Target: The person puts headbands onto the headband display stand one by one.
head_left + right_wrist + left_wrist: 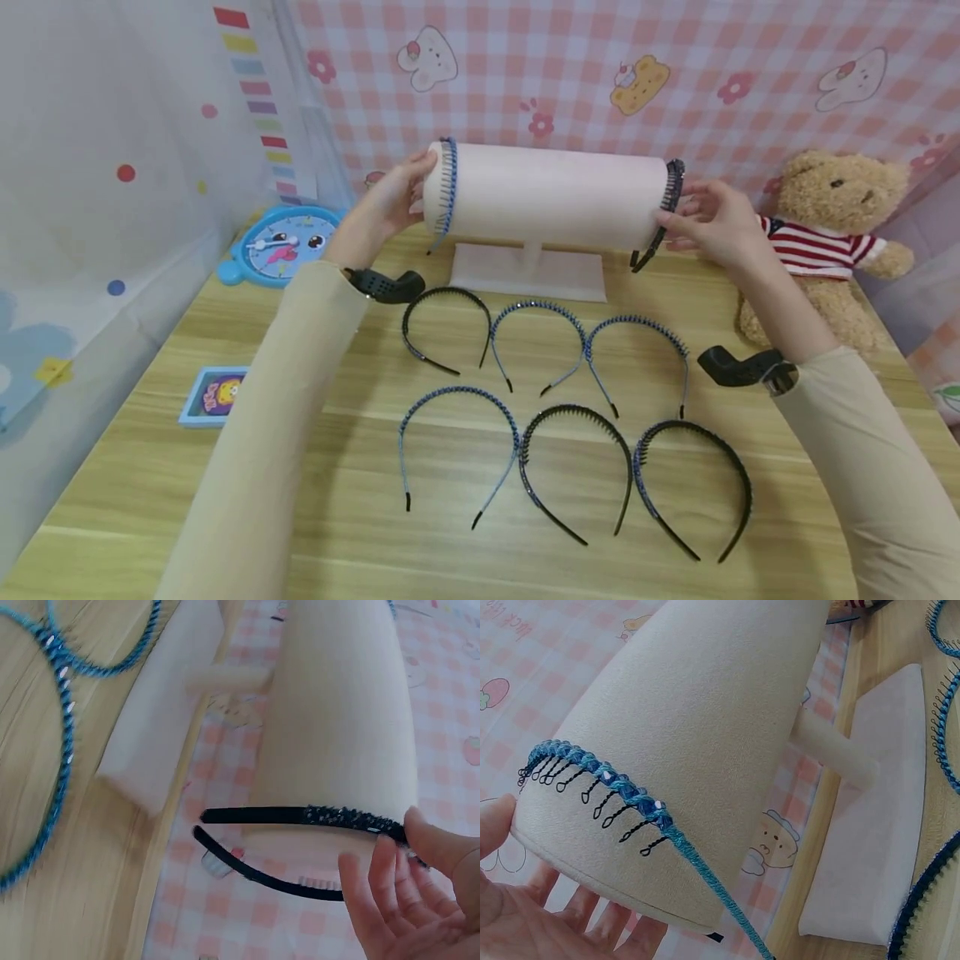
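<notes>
A pale cylindrical headband stand (558, 196) stands at the back of the table, its base (487, 271) below. A blue headband (450, 187) with black looped teeth sits around its left end. My left hand (397, 196) touches that end, the thumb at the rim and the fingers spread across the end face, apart from the blue headband (641, 799). At the opposite end, a black headband (671, 200) with dark sparkling trim hangs partly around the cylinder, its tips pointing down. My right hand (708, 221) pinches this black headband (352, 817) between thumb and fingers.
Several headbands lie in two rows on the wooden table, including a light blue one (457, 390) and a black one (570, 408). A blue toy clock (288, 242) and a small blue frame (197, 398) lie left. A teddy bear (840, 196) sits right.
</notes>
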`<move>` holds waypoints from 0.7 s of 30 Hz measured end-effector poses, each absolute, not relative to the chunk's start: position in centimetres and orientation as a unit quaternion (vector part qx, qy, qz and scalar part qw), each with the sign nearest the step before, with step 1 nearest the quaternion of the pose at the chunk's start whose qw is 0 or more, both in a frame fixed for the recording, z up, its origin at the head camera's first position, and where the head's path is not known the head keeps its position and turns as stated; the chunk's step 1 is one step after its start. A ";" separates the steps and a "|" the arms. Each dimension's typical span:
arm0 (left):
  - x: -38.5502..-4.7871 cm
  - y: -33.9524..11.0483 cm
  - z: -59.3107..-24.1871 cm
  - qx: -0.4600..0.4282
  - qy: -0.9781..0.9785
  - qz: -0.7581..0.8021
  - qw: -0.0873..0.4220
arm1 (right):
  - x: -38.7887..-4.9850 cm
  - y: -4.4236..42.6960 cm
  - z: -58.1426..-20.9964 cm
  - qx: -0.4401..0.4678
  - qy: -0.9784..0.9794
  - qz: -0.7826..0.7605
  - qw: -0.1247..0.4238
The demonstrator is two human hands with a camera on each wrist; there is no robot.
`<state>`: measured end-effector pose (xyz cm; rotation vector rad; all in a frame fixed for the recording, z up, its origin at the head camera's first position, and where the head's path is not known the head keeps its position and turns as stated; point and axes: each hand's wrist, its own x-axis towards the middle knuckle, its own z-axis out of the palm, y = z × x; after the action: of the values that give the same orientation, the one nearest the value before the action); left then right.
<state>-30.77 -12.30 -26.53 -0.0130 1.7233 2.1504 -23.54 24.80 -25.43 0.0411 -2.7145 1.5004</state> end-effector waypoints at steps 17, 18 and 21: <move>-30.8 -12.7 -26.6 0.020 0.610 0.768 0.193 | -25.0 26.0 -25.7 0.216 -0.935 0.233 0.159; -30.8 -12.6 -26.7 0.020 0.612 0.767 0.192 | -25.1 26.0 -25.8 0.228 -0.932 0.231 0.162; -30.9 -12.5 -26.6 0.008 0.614 0.766 0.192 | -25.4 25.9 -26.0 0.260 -0.925 0.224 0.165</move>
<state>-30.87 -12.54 -26.60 0.0233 1.7236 2.1490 -25.44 25.94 -25.98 0.7403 -2.6354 0.6381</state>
